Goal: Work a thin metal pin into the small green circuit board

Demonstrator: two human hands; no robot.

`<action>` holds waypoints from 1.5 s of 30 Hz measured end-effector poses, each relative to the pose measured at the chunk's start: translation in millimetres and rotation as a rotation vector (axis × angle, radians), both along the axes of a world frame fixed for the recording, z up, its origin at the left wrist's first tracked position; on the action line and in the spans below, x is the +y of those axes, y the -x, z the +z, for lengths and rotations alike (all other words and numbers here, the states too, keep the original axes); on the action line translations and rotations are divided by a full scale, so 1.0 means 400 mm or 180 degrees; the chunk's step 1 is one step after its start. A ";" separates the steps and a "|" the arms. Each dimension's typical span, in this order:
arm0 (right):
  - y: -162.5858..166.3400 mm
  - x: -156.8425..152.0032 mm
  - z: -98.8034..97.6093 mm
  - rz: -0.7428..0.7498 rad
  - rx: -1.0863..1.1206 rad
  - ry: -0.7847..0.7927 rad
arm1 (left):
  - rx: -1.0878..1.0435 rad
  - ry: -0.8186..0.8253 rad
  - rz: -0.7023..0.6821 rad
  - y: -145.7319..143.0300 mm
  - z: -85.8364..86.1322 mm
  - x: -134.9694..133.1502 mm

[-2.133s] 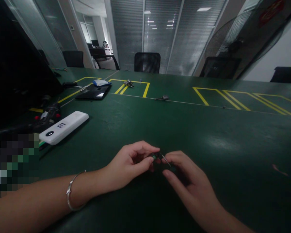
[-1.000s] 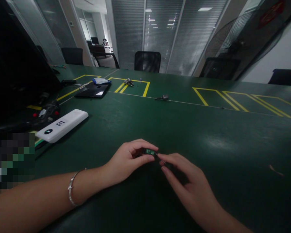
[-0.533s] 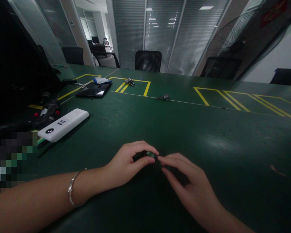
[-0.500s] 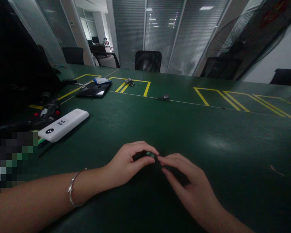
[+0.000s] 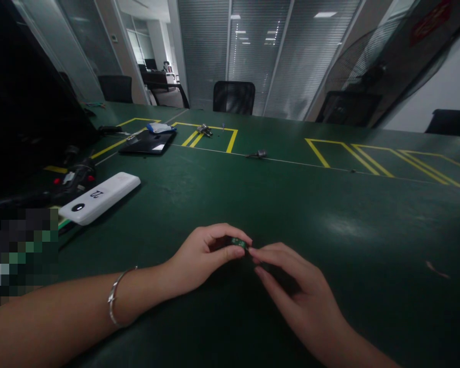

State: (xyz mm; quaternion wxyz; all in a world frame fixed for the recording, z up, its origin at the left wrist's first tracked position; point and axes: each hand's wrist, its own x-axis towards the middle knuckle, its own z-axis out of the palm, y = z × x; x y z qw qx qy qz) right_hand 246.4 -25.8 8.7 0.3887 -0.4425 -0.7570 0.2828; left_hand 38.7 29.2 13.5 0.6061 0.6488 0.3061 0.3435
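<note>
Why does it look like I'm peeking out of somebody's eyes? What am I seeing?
There's no machine: a person is doing this bare-handed. The camera sits on that person's head, looking forward and down. The left hand holds a small green piece. The right hand is close beside it; whether it grips something is too dark to tell. On the green table lie a white block with dark markings, a flat black thing, a blue-and-white packet and some little metal parts.

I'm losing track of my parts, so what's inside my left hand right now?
Your left hand pinches a small green circuit board, one face showing. The hand covers the board's other side and the space toward the palm; what's there can't be seen.
</note>
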 end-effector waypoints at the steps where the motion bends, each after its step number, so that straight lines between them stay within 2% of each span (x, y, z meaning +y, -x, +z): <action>1: 0.000 -0.001 0.003 0.0009 -0.0006 0.0008 | 0.0034 -0.0078 0.0017 0.000 0.001 0.001; 5: -0.001 -0.006 0.013 -0.0039 -0.0050 0.0070 | 0.0054 -0.0366 0.0128 0.005 0.001 0.002; 10: -0.004 -0.006 0.017 -0.0175 -0.0087 0.0151 | 0.0185 -0.0374 0.0155 0.006 0.005 0.001; 14: 0.000 0.001 0.026 -0.0014 -0.0092 0.0231 | 0.0206 -0.0176 -0.0076 -0.002 0.013 -0.005; 20: 0.002 0.002 0.041 0.0236 -0.0023 0.0296 | -0.0391 0.0234 -0.0200 -0.009 0.011 -0.009; 23: 0.003 0.002 0.047 0.0254 -0.0038 0.0369 | -0.0409 0.0302 -0.0231 -0.007 0.011 -0.008; 28: 0.003 0.004 0.052 0.0283 -0.0091 0.0339 | 0.0003 -0.0033 -0.0223 -0.002 0.021 -0.010; 31: 0.003 0.003 0.043 0.0147 -0.0164 0.0311 | 0.0328 -0.0273 -0.0121 0.001 0.022 -0.011; 37: 0.002 0.000 0.021 -0.0243 -0.0075 0.0041 | 0.0396 -0.0494 0.0193 0.005 0.016 -0.008; 45: 0.001 0.003 0.020 -0.0247 -0.0322 -0.0136 | 0.0615 -0.0727 0.0310 0.000 0.029 -0.005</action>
